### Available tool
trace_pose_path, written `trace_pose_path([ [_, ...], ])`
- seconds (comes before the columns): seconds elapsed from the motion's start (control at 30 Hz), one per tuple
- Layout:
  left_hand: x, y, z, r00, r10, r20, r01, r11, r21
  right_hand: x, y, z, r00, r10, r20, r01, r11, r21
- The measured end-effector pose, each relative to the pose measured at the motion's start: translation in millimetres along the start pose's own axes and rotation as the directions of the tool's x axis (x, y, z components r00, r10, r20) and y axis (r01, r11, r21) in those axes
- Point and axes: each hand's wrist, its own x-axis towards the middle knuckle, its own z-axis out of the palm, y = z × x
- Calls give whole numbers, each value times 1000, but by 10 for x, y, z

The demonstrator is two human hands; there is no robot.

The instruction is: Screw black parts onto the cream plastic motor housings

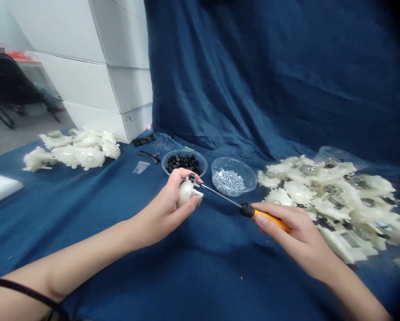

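Left to right: stacked white cartons (96, 67) stand behind a counter (42, 223) draped in dark blue cloth, with a loose heap of white moulded plastic parts (81, 151) at its far end. Next lie a small clear zip bag (141, 167), a clear bowl of small black pieces (183, 163) and, just beside it, a clear bowl of silver screws (231, 182). In the foreground, held above the cloth and just in front of the bowls, the left hand (161, 209) grasps a single white plastic housing (186, 192) between fingers and palm, a small black fitting at its upper end. The housing appears light, stiff and smooth, so it may slip; the rounded body seems the safest place to hold it, clear of thin edges. The right hand (288, 234) is clenched around the orange-and-black handle of a screwdriver (265, 217), whose shaft reaches to the fitting. At far right lies a larger heap of similar housings (333, 200), some with metal and black parts
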Motion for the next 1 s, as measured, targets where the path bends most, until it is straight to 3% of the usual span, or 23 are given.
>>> trace_pose_path([
  [0.07, -6, -33, -9, 999, -29, 45, 28, 999, 34, 16, -18, -22, 983, 155, 102, -166, 980, 109],
  [0.17, -8, -95, -5, 996, -25, 81, 21, 998, 52, 56, -24, -63, 899, 311, 309, -407, 854, 323],
  [0.23, 0, -130, 3, 994, -21, 104, 18, 999, 35, 79, -17, -78, 826, 344, 447, -536, 726, 432],
  [0.3, 15, -149, 14, 990, -50, 132, 49, 999, 10, 96, -7, -71, 789, 348, 506, -587, 672, 452],
  [0.37, 28, -147, 24, 985, -101, 142, 106, 994, -28, 108, 10, -44, 826, 347, 444, -530, 746, 404],
  [0.4, 31, -138, 29, 983, -123, 137, 131, 990, -50, 113, 23, -26, 876, 327, 355, -450, 821, 352],
  [0.47, 25, -112, 35, 983, -140, 116, 151, 985, -89, 117, 59, 9, 982, 172, 84, -184, 970, 162],
  [0.5, 17, -98, 35, 985, -136, 107, 146, 984, -98, 113, 80, 23, 998, 28, -57, -27, 999, 22],
  [0.57, -3, -74, 26, 988, -107, 108, 117, 989, -87, 91, 114, 42, 936, -278, -217, 220, 940, -260],
  [0.63, -23, -60, 8, 996, -31, 89, 34, 999, -35, 54, 127, 56, 862, -452, -231, 335, 848, -410],
  [0.77, -58, -31, -31, 976, 215, 15, -215, 966, 143, 1, 82, 98, 855, -462, -237, 390, 873, -293],
  [1.0, -82, 22, -16, 997, 23, 69, -20, 999, -44, 54, 35, 89, 935, -286, -210, 249, 950, -188],
])
